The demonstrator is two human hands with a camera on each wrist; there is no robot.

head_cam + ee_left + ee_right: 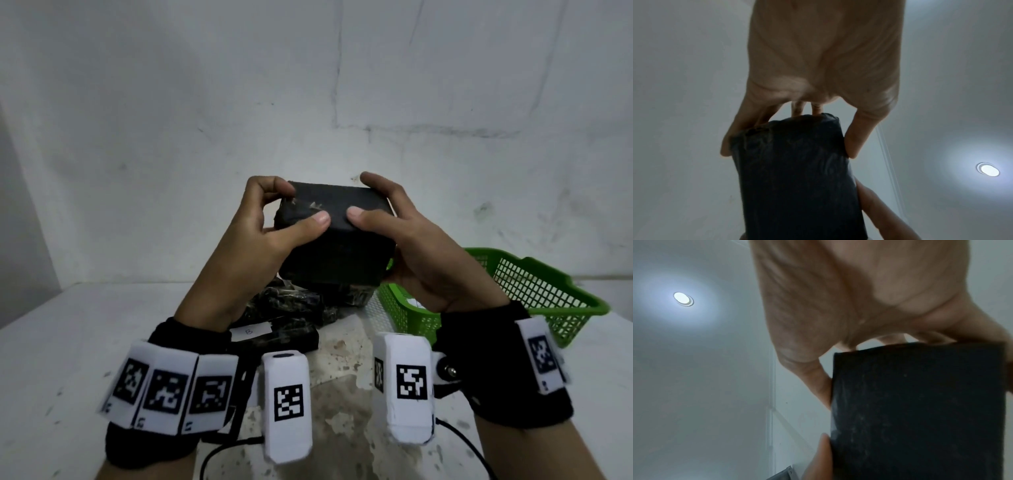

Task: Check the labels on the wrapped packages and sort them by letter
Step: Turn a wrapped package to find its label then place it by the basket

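A black wrapped package (337,245) is held up above the table between both hands. My left hand (270,222) grips its left end, thumb on the near face and fingers curled over the top. My right hand (394,226) grips the right end the same way. No label shows on the faces turned to the head view. The left wrist view shows the package (797,175) pinched between thumb and fingers (857,138); the right wrist view shows its dark face (918,410). More black wrapped packages (291,308) lie piled on the table, one with a white label marked B (250,331).
A green plastic mesh basket (534,291) stands on the table at the right, with a white slip partly visible inside. The white table (85,325) runs to a grey wall behind. A black cable (219,452) trails near the front edge.
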